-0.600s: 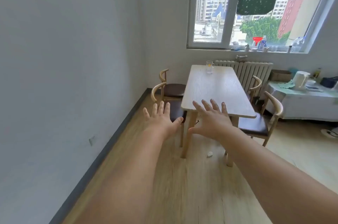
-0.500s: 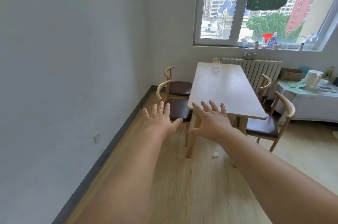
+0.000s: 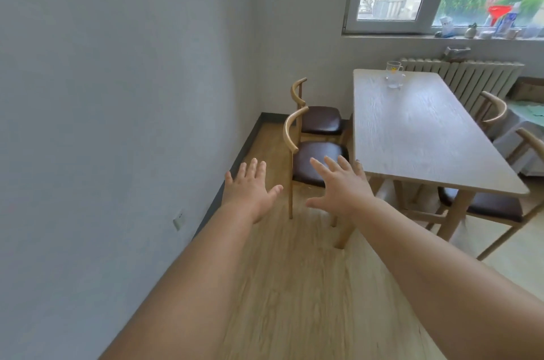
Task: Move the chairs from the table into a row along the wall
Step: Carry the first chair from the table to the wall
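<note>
Wood floor (image 3: 294,286) runs under my hands: left hand (image 3: 250,192) and right hand (image 3: 343,186) both spread wide, gripping nothing. Nearest chair (image 3: 315,162) stands just beyond them, tucked beside the counter (image 3: 418,136).

Bare floor strip (image 3: 294,286) runs open between the left wall (image 3: 117,94) and the table (image 3: 418,136); both arms reach along it, left hand (image 3: 250,192) and right hand (image 3: 344,186) spread, holding nothing. Ahead, near chair (image 3: 318,162) and far chair (image 3: 319,119) fill the gap on the table's left side, seats tucked close to its edge, with a narrow lane to the wall. Two chairs (image 3: 497,206) crowd the table's right side; radiator (image 3: 471,77) closes the far end.
</note>
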Available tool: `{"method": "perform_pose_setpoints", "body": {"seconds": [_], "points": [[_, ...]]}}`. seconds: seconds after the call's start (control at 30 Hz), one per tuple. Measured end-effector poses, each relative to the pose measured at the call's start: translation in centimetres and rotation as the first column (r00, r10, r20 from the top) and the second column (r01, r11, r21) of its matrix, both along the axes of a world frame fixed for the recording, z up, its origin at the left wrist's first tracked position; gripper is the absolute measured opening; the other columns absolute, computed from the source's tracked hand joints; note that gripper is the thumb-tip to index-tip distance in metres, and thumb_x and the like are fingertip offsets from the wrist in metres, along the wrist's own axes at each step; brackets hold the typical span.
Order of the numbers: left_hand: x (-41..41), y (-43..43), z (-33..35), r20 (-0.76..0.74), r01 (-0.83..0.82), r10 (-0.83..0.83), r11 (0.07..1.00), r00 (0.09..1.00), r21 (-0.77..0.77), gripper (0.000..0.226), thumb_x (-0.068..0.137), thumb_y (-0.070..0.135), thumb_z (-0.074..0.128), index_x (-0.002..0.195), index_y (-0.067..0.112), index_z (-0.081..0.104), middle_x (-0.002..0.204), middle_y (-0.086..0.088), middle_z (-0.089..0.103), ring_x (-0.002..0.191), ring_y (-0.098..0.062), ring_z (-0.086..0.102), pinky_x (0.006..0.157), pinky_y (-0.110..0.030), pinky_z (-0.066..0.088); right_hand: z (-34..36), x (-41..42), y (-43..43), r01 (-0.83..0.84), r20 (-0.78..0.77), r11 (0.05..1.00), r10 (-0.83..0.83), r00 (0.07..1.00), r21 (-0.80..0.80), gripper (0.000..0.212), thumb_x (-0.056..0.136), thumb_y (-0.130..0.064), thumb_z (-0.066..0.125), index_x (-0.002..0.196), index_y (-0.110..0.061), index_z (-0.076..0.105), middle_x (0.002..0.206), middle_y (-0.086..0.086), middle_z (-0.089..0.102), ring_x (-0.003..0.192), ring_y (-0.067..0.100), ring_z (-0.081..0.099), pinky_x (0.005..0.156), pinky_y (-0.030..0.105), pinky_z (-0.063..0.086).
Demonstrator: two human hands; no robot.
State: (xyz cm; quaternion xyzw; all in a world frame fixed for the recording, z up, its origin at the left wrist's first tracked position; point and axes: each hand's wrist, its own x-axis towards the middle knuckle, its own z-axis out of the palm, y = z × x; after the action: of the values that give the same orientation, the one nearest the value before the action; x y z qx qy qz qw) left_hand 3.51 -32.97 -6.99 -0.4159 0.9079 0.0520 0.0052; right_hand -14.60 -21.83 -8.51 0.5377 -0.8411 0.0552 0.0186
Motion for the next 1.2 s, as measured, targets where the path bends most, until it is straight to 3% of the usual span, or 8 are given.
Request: {"method": "perform_pose_setpoints", "body": {"seconds": [0.9, 1.2], "points": [[-15.6, -45.1, -6.4, 0.078, -0.064, 0.053, 0.989, 0.995, 0.135, 0.072, 0.098, 0.059, 0.022, 0.156, 0.022, -0.002, 0.165, -0.004, -0.005, 0.151, -0.026, -0.002, 0.120, -0.053, 0.002, -6.5, -15.4, -47.3, -0.166, 0.090, 0.983, 0.159, 0.983, 0.082, 0.097, 0.075, -0.065, 0.062, 0.150, -0.036, 0.008, 0.161, 0.003, 0.017, 0.148, 0.030, 0.007, 0.115, 0.058, 0.001], [-22.4, -64.1, -8.1, 0.055, 0.104, -0.113, 0.982, 0.992, 0.156, 0.072, 0.098, 0.056, 0.027, 0.156, 0.021, 0.003, 0.165, -0.005, 0.003, 0.151, -0.027, 0.004, 0.120, -0.049, 0.008, -6.5, -20.7, -62.7, -0.005, 0.131, 0.994, -0.010, 0.991, 0.110, 0.095, 0.077, -0.063, 0.061, 0.151, -0.035, 0.009, 0.161, 0.002, 0.016, 0.148, 0.028, 0.007, 0.118, 0.057, 0.004]]}}
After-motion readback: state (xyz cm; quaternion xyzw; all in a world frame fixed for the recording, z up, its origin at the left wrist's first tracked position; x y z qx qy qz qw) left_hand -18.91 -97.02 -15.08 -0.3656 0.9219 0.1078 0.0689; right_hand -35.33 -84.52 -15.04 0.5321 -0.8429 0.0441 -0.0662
